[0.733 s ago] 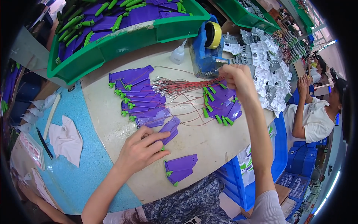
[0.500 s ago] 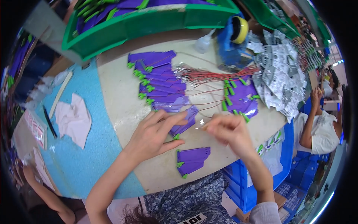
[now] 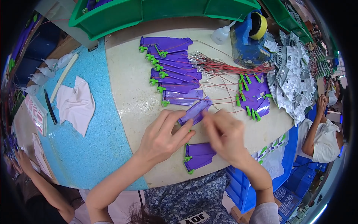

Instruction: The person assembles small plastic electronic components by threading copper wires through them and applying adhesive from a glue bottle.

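A small purple plastic part (image 3: 195, 110) lies tilted on the table, and my left hand (image 3: 162, 133) grips its near-left end between thumb and fingers. My right hand (image 3: 226, 135) is closed, fingertips at the right end of that part; motion blurs it, and anything pinched there is hidden. Just nearer me are more purple parts with green ends (image 3: 199, 156). Beyond my left hand, a row of overlapping purple parts with green knobs (image 3: 173, 74) spreads over the table. Red wires with bare tips (image 3: 223, 67) run from the right toward them.
A green bin (image 3: 123, 18) lines the far edge. At the right are a purple stack with green pieces (image 3: 253, 95), grey plastic parts (image 3: 289, 74), a tape roll (image 3: 258, 26) and a dropper bottle (image 3: 220, 35). A pink cloth (image 3: 77, 106) lies left; a blue crate (image 3: 242, 186) stands right.
My right hand has come down onto the right end of the purple part from just beside it. My left hand stays on the part. The whole view has shifted a little.
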### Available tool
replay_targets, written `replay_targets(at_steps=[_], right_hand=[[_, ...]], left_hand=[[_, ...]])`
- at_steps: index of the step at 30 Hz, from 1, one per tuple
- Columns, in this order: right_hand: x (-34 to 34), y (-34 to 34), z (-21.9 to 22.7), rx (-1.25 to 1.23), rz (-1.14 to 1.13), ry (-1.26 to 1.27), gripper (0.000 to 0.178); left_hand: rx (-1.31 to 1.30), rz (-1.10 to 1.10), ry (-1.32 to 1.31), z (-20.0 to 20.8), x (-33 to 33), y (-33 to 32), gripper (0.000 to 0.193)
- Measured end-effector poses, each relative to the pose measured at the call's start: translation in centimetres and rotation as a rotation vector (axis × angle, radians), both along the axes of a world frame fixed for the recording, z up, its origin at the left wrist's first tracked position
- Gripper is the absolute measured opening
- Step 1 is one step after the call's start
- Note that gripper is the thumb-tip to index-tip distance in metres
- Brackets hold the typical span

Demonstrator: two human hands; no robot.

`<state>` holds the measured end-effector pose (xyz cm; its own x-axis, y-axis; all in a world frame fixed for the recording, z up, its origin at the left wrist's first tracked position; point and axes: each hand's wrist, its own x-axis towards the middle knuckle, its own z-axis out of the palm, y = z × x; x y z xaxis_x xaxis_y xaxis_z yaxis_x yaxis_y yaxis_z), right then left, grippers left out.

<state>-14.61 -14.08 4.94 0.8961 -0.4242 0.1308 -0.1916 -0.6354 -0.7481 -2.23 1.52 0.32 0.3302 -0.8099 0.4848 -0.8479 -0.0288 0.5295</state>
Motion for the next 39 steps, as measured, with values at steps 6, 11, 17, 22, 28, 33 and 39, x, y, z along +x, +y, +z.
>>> replay_targets(at_steps=[6, 11, 17, 22, 28, 33, 39], right_hand=[[3.5, -1.7, 0.9, 0.005, 0.091, 0.244, 0.009], [7.0, -1.7, 2.3, 0.238, 0.245, 0.635, 0.002], [6.6, 0.0, 2.5, 0.277, 0.182, 0.575, 0.004], [7.1, -3.9, 3.7, -0.39, -0.103, -0.288, 0.007], [11.2, -9.6, -1.6, -0.324, -0.013, -0.084, 0.007], [11.2, -9.2, -0.3, -0.382, 0.004, -0.265, 0.007], [-0.3, -3.5, 8.7, -0.409, -0.216, -0.477, 0.018]], left_hand=[[0.109, -0.032, 0.189, 0.6, 0.8, -0.4, 0.055], [0.025, -0.061, 0.269, 0.4, 0.9, -0.2, 0.06], [-0.014, -0.047, 0.286, 0.2, 0.7, -0.3, 0.054], [-0.051, 0.156, -0.007, 0.5, 0.6, 0.2, 0.044], [0.048, -0.267, 0.246, 1.5, -1.6, 2.4, 0.034], [0.02, 0.0, 0.118, 0.6, -1.2, 1.1, 0.03], [0.018, 0.019, 0.124, 0.2, -0.5, 0.5, 0.032]])
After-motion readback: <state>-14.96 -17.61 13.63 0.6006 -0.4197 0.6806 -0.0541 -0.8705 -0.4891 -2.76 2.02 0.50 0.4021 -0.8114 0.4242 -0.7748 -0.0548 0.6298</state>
